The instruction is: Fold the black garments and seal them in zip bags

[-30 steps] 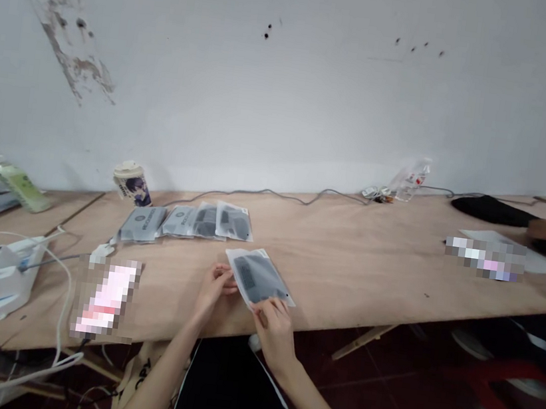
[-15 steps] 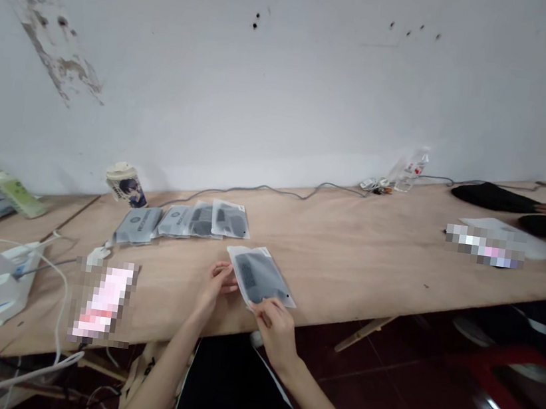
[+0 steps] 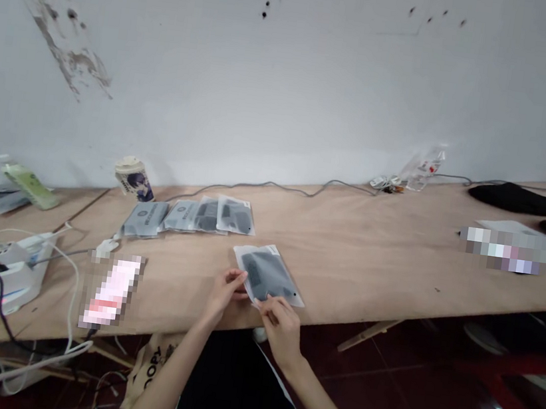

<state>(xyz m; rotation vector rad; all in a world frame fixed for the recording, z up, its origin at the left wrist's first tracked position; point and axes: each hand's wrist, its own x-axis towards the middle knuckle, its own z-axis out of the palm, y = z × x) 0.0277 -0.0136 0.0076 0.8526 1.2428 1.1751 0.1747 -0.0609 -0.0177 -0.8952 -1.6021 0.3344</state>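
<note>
A frosted plastic bag [image 3: 278, 273] with a dark, folded fabric-like item inside lies near the table's front edge, partly raised by my hands. At its left edge, the thumb and fingers of my left hand [image 3: 225, 294] are closed on the plastic. My right hand [image 3: 282, 326] pinches the bag's near edge, its fingertips partly on top of the film. Behind it, several similar filled bags [image 3: 236, 216] lie in an overlapping row; the grey bag [image 3: 145, 220] at the left end shows a printed logo and lettering.
On the left are a lit, blurred-out phone [image 3: 113, 291], a white power strip [image 3: 15, 288] with cables, a patterned cup [image 3: 135, 180] and a green bottle [image 3: 31, 185]. A thin cable [image 3: 270, 184] runs along the wall. Black cloth [image 3: 525, 197] and another person's hand are far right.
My left hand has moved onto the bag's left edge, its thumb now against the plastic. My right hand keeps its pinch. The whole view has shifted slightly.
</note>
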